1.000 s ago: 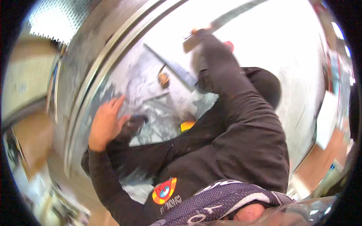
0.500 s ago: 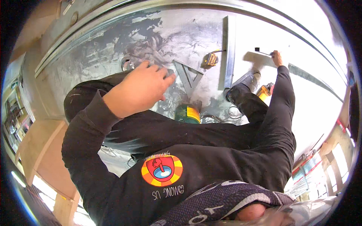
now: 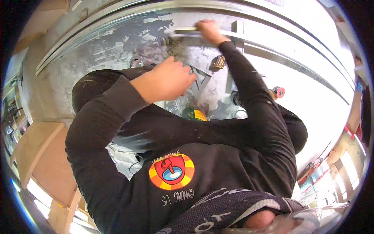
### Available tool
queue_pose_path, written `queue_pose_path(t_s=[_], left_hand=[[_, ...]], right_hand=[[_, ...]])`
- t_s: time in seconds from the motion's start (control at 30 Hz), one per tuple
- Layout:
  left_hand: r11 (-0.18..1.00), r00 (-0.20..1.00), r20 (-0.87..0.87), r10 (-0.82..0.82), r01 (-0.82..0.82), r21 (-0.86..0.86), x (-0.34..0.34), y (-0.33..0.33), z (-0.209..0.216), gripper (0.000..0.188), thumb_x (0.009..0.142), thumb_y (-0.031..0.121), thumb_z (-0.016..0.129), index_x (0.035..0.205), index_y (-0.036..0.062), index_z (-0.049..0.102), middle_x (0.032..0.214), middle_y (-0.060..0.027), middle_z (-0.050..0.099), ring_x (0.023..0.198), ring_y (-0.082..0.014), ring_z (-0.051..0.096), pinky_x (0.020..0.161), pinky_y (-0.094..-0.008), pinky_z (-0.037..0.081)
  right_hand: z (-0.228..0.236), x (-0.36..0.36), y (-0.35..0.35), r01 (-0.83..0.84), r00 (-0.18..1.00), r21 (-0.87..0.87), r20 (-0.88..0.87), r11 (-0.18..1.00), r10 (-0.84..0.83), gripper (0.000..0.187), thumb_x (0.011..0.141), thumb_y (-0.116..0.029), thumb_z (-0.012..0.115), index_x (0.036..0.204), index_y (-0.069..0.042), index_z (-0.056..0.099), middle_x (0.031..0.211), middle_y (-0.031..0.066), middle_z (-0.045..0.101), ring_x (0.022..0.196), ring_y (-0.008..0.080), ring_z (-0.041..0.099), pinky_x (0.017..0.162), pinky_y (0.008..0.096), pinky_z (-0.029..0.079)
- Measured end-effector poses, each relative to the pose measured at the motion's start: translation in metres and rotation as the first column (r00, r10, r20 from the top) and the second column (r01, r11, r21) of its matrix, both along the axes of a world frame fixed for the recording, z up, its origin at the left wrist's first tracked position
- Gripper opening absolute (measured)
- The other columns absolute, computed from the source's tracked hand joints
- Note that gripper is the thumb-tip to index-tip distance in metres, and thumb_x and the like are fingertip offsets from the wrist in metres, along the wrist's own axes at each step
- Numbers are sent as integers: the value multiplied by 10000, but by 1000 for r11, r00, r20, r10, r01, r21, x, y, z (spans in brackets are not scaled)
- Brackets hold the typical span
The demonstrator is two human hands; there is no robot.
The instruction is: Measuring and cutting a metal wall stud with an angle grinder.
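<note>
My left hand (image 3: 165, 80) hovers over my bent leg, fingers loosely curled and apart, with nothing visible in it. Just beyond its fingertips lies a grey triangular speed square (image 3: 200, 74), partly hidden by that hand. Farther out, my right hand (image 3: 210, 32) is blurred by motion and closed at the near-left end of a long metal bar (image 3: 269, 48). The bar runs off to the right across the work surface. Between the two arms sits a black and yellow tape measure (image 3: 219, 62). A shorter metal profile (image 3: 239, 27) stands partly behind my right forearm.
A green can with a yellow label (image 3: 194, 114) stands between my legs. A yellow power tool with a red disc (image 3: 277, 93) lies past my right arm. Long metal rails (image 3: 117, 19) curve along the far edge. A wooden box (image 3: 46, 156) is at left.
My right hand has swung left and farther out, and the long bar has shifted left with it. My left hand has moved slightly right, its fingers more curled.
</note>
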State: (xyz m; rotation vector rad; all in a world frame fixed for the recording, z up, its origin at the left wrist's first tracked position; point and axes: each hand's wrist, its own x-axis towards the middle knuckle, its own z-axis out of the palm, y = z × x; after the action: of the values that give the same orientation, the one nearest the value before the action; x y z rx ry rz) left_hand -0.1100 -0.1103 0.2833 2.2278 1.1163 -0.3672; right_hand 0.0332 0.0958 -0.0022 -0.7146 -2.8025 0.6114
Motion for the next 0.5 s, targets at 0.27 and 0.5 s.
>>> queue_pose_path(t_s=[0.27, 0.5], left_hand=[[997, 995, -83, 47, -52, -62, -11, -15, -19, 411, 794, 341, 799, 1061, 74, 637, 974, -122, 690, 991, -314, 678, 842, -484, 508], [952, 971, 237, 25, -95, 291, -14, -32, -40, 115, 730, 205, 690, 710, 93, 672, 701, -115, 677, 665, -309, 691, 576, -465, 532]], right_hand=[[28, -49, -62, -74, 991, 1, 110, 997, 74, 739, 827, -330, 752, 1475, -162, 440, 1404, 128, 532, 1311, 328, 500, 1069, 532, 405], [-76, 201, 50, 65, 912, 77, 400, 995, -90, 1002, 709, -333, 842, 1529, -37, 347, 1465, 269, 473, 1330, 406, 492, 1049, 491, 459]])
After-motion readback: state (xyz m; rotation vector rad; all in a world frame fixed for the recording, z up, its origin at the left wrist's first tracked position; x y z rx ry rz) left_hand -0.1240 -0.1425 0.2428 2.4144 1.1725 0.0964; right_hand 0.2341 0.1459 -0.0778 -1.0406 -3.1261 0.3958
